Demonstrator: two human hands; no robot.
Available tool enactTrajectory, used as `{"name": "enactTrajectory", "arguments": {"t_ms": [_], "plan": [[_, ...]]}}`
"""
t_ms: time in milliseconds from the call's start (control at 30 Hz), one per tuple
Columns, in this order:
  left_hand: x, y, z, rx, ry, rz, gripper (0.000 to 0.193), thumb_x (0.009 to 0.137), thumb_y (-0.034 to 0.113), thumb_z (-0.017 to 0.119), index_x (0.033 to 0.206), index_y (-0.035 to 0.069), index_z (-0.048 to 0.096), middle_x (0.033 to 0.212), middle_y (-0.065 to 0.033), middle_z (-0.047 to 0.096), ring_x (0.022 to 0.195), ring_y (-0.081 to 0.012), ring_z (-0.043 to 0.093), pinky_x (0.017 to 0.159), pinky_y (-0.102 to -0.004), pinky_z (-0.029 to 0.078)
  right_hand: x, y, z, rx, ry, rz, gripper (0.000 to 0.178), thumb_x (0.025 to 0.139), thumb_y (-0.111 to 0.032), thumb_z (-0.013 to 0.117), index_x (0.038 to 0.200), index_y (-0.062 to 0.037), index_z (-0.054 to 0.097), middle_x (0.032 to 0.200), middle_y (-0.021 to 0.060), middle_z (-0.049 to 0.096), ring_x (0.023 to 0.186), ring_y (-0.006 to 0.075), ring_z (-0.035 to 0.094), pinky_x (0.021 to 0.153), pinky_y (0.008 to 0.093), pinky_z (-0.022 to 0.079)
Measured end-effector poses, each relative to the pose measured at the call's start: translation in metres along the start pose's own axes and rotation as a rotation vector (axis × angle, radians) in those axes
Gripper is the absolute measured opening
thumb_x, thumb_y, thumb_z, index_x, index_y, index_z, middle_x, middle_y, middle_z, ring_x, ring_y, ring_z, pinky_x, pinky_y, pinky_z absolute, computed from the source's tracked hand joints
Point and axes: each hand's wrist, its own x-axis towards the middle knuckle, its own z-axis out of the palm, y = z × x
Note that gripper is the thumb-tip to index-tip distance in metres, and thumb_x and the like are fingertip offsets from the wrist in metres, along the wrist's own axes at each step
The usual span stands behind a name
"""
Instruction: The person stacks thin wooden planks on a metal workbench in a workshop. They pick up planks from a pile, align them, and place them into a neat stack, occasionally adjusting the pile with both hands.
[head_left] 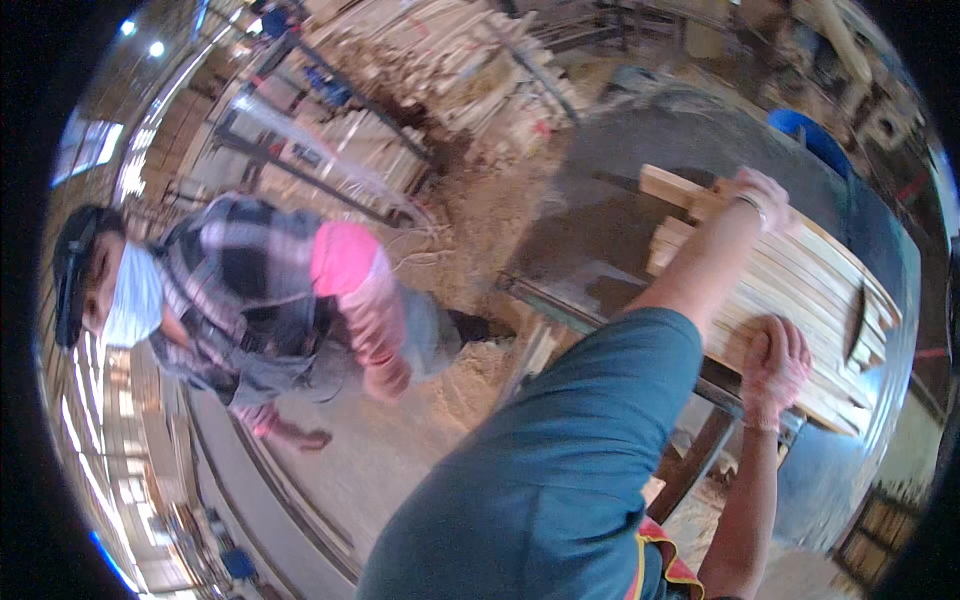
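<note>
A row of long pale wooden strips (765,285) lies side by side on a dark metal work table (620,135), their ends uneven. My left arm stretches across them, and my left hand (765,197), with a band at the wrist, is closed over the strips along the far edge; its fingertips are partly hidden. Nearer to me, my right hand (777,368) rests on the strips at the near edge, fingers extended and thumb apart. A short dark-edged piece (858,330) lies over the strips near their right end.
A person in a checked shirt and face mask (250,290) stands to the left, arms lowered. Behind the table is a blue round container (810,140). Stacks of lumber (430,75) fill the back, with sawdust (470,240) on the floor. Machine parts (870,110) stand at the far right.
</note>
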Motion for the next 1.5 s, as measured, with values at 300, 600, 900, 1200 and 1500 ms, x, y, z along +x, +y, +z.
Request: {"name": "enactTrajectory", "arguments": {"t_ms": [300,600,900,1200,1500], "plan": [[0.035,-0.005,-0.029,-0.046,-0.020,0.096,0.073,0.098,0.064,0.049,0.137,0.005,0.066,0.141,-0.0213,0.065,0.132,-0.0366,0.061,0.109,-0.0520,0.048,0.054,0.020,-0.010,-0.049,-0.350,0.179,0.026,0.083,-0.020,0.070,0.107,-0.0135,0.067,0.116,0.0116,0.067,0.117,0.0348,0.061,0.104,0.0503,0.044],[0.075,0.001,-0.055,0.150,-0.048,-0.010,0.083,0.100,0.073,0.041,0.141,0.004,0.060,0.147,-0.0221,0.059,0.139,-0.0368,0.054,0.114,-0.0498,0.043,0.087,0.018,-0.003,0.094,0.155,0.010,0.024,0.079,-0.020,0.071,0.102,-0.0134,0.070,0.109,0.0049,0.070,0.106,0.0292,0.066,0.096,0.0490,0.050],[0.087,-0.020,-0.036,0.162,0.029,-0.009,0.080,0.101,0.072,0.039,0.138,0.006,0.062,0.146,-0.0208,0.061,0.138,-0.0355,0.056,0.112,-0.0499,0.045,0.085,0.016,0.017,0.104,0.164,0.006,0.026,0.078,-0.022,0.072,0.103,-0.0132,0.071,0.109,0.0042,0.070,0.108,0.0286,0.065,0.098,0.0493,0.049],[0.092,-0.024,-0.035,0.133,0.162,0.046,0.077,0.101,0.071,0.040,0.138,0.008,0.063,0.145,-0.0191,0.061,0.137,-0.0368,0.056,0.112,-0.0499,0.045,0.090,0.024,0.030,0.048,0.161,0.001,0.022,0.083,-0.025,0.069,0.103,-0.0158,0.070,0.109,0.0040,0.069,0.113,0.0300,0.063,0.100,0.0498,0.048],[0.064,-0.021,-0.032,0.214,0.126,-0.003,0.075,0.102,0.071,0.039,0.141,0.012,0.063,0.144,-0.0146,0.064,0.134,-0.0328,0.061,0.107,-0.0522,0.050,0.077,0.008,0.017,0.029,0.069,0.039,0.025,0.089,-0.026,0.068,0.112,-0.0171,0.069,0.117,0.0046,0.066,0.119,0.0319,0.060,0.103,0.0499,0.046]]}}
